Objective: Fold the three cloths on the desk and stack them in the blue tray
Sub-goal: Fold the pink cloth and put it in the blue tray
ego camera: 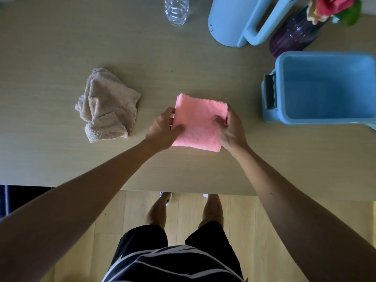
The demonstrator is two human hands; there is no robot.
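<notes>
A pink cloth (198, 121), folded into a small square, lies in the middle of the desk. My left hand (162, 130) grips its left edge, thumb on top and fingers under the side. My right hand (231, 130) grips its right edge in the same way. A beige cloth (106, 104) lies crumpled on the desk to the left, apart from both hands. The blue tray (325, 117) stands at the right edge of the desk and I see nothing inside it. Only these two cloths are in view.
A clear plastic bottle (176, 10) stands at the back of the desk (61, 47). A light blue appliance with a handle (236, 21) and a purple vase with flowers (295, 35) stand behind the tray. The desk's front edge runs just above my legs.
</notes>
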